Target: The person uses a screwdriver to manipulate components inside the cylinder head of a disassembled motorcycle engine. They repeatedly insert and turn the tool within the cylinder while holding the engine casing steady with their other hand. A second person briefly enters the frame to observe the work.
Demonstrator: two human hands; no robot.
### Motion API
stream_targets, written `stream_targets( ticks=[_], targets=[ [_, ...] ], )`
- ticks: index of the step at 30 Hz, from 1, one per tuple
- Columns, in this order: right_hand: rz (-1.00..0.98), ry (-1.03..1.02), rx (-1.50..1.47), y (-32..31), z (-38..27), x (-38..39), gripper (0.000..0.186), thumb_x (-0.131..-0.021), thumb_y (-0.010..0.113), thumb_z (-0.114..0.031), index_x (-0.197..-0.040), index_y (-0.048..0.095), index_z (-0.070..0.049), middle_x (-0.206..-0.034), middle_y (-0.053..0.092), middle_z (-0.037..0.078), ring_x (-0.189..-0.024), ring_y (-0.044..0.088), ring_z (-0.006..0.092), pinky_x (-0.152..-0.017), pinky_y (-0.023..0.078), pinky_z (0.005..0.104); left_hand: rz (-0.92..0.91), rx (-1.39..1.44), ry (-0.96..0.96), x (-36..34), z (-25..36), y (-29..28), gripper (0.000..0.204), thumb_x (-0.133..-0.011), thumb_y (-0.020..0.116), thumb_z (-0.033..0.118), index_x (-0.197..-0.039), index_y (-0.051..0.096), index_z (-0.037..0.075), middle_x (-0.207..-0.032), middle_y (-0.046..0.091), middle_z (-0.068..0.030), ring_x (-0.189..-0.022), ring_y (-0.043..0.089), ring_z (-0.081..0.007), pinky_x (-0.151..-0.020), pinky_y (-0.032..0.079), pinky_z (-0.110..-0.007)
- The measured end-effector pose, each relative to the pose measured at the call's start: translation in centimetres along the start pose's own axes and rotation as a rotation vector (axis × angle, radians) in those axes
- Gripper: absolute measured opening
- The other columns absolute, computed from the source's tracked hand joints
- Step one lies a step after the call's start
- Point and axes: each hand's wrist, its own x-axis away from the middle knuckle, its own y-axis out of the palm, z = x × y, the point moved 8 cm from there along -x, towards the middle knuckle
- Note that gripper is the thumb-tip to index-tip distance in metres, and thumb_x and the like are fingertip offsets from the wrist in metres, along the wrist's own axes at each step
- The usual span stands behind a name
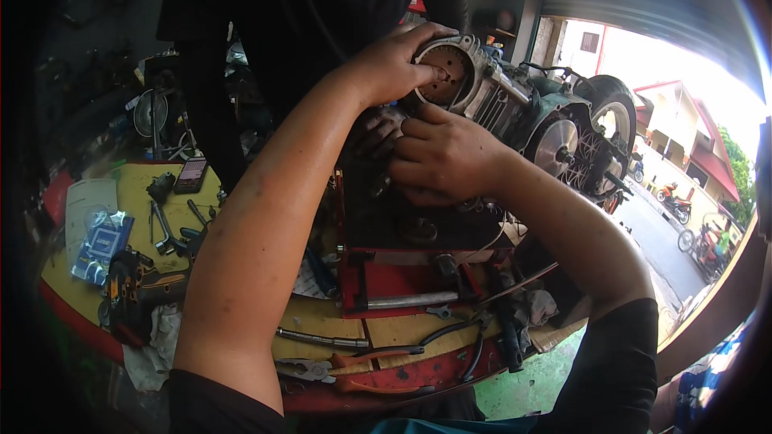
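Note:
My left hand (396,69) grips the rim of the round end of a scooter engine (497,104). Its thumb presses on a brown disc (444,76) with small holes, set inside that rim. Just below, my right hand (445,154) is closed, knuckles up, under the finned part of the engine. Whatever its fingers hold is hidden. Beside it, a co-worker's darkened hand (379,130) reaches in close to my fingers; its grip cannot be made out. A red stand (354,277) with a dark top is beneath my hands.
Pliers with orange handles (374,356), a metal socket extension bar (322,339) and black-handled pliers (474,345) lie along the near table edge. At left are a phone (191,175), a blue packet (103,245) and a cordless power tool (137,289). A co-worker in dark clothes (265,24) stands opposite.

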Motion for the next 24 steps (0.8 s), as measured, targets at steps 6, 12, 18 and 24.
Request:
stream_targets(
  ticks=[6,12,18,24],
  targets=[
    [0.025,-0.039,-0.095,-3.5,-0.7,-0.3,0.027,-0.082,0.076,-0.032,-0.096,0.063,-0.013,-0.095,0.062,0.007,-0.09,0.063,0.0282,-0.083,0.05,0.0436,-0.02,-0.035,0.017,0.0,0.1,-0.3,0.059,-0.095,0.076,0.008,-0.15,0.057,0.015,-0.146,0.057,-0.0134,-0.133,0.06,-0.0253,-0.111,0.05,-0.038],
    [0.769,0.638,-0.172,-12.4,9.8,8.5,0.041,-0.092,0.054,0.0,-0.132,0.051,0.003,-0.116,0.061,0.016,-0.105,0.061,0.0281,-0.092,0.052,0.0432,-0.035,-0.012,-0.012,0.3,0.4,-0.2,0.058,-0.096,0.076,0.01,-0.15,0.055,0.012,-0.143,0.06,-0.0115,-0.13,0.062,-0.0242,-0.109,0.052,-0.038],
    [1.043,1.093,-0.413,-16.3,17.6,15.1,0.054,-0.105,0.052,0.003,-0.153,0.029,-0.005,-0.126,0.058,0.018,-0.113,0.068,0.0278,-0.094,0.063,0.0395,-0.044,-0.021,-0.008,0.1,0.0,-0.1,0.058,-0.095,0.077,0.009,-0.148,0.056,0.011,-0.142,0.06,-0.0116,-0.13,0.062,-0.0237,-0.109,0.053,-0.038],
    [0.998,1.206,-0.549,-14.2,19.7,17.3,0.048,-0.107,0.053,0.0,-0.151,0.034,-0.003,-0.131,0.054,0.02,-0.115,0.068,0.0311,-0.096,0.065,0.0432,-0.046,0.049,0.002,0.0,-0.3,0.2,0.058,-0.095,0.077,0.009,-0.149,0.056,0.011,-0.14,0.061,-0.0108,-0.129,0.062,-0.0229,-0.109,0.053,-0.038]
  ],
)
